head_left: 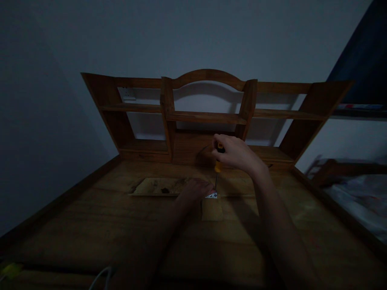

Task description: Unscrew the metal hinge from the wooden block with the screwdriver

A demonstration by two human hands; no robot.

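Observation:
My right hand (234, 154) is closed round the top of an orange-handled screwdriver (218, 164), held upright with its thin shaft pointing down. Its tip meets a small silver metal fitting (211, 195) on a short pale wood block (212, 208). A long pale wooden strip (157, 187) runs to the left along the wooden desk (90, 225). My left hand (195, 190) rests palm down beside the fitting, its fingers touching the metal piece; the dim light hides how they are set.
A wooden hutch with shelves (207, 117) stands at the back of the desk against a pale wall. A bed with light bedding (359, 201) lies to the right. A white cable (101, 278) and a yellow object (10, 270) sit near the front left edge.

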